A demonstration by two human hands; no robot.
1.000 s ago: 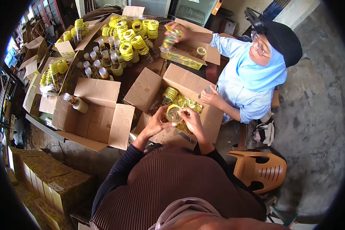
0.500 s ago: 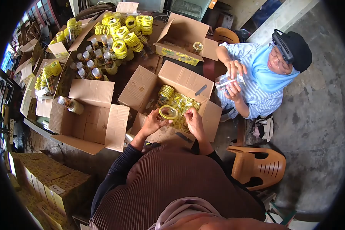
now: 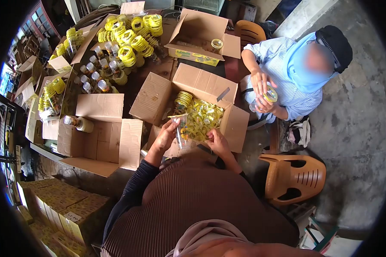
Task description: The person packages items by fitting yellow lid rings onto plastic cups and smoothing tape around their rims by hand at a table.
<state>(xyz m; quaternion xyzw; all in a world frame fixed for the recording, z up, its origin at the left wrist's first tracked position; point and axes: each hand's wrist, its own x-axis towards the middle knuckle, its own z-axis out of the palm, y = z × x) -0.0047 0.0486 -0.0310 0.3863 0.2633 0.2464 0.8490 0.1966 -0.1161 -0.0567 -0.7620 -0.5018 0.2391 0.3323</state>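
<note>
The left hand (image 3: 166, 136) pinches a clear container (image 3: 182, 140) near its yellow rim, thumb and fingers pressed close on the plastic, the cup tipped over with its side in view. Whether the yellow bits seen through it lie inside or behind cannot be told. The right hand (image 3: 219, 144) has its fingers bent inward, tips drawn together at the near edge of the yellow pieces (image 3: 205, 115); whether they grip a piece is unclear.

The step in hand appears to be handling this one container with the left hand while the right works at the pieces. Any next move calls for a light left pinch, as the wall looks thin and likely to flex, and for right fingertips that part one piece from the tangle.

Just beyond the fingertips, inside the open carton (image 3: 205, 81), a stack of yellow-rimmed containers (image 3: 183, 99) stands beside the pieces. To the left of the left fingers is another carton (image 3: 100, 106), a jar (image 3: 85, 125) leaning at its far-left side. Farther out, past that carton, are bottles (image 3: 103, 85) and yellow-ringed stacks (image 3: 127, 38). Off to the right, a co-worker's hands (image 3: 261, 85) hold a clear cup (image 3: 270, 94).
</note>
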